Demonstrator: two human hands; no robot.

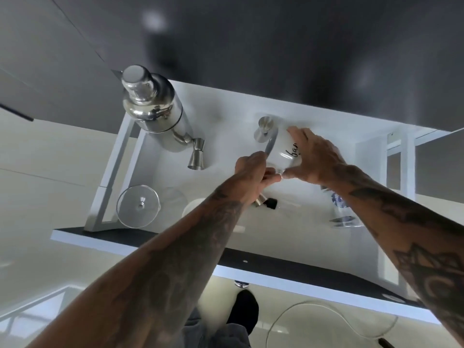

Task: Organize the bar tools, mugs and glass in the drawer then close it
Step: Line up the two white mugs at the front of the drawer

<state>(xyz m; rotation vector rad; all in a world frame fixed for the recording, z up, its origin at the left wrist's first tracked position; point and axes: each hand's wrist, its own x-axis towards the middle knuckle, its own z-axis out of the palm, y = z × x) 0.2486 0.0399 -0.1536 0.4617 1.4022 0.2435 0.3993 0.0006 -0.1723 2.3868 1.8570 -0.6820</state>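
The white drawer [226, 104] stands pulled open below me. My right hand [313, 156] grips a white mug with black lettering [283, 149], tilted on its side over the drawer's middle. My left hand [251, 172] touches the mug's rim and handle side and holds something small against it. A steel cocktail shaker [153, 109] lies at the back left, with a steel jigger [197, 154] beside it. Another small steel piece [265, 128] sits just behind the mug. An upturned stemmed glass [138, 205] stands at the front left. A blue-patterned glass [341, 212] lies under my right forearm.
A white cup [194, 209] and a black-tipped steel tool [266, 202] lie partly hidden under my left forearm. The drawer's dark front panel [276, 267] runs across below. A white cable [326, 312] loops on the pale floor beside my black-socked foot [244, 310].
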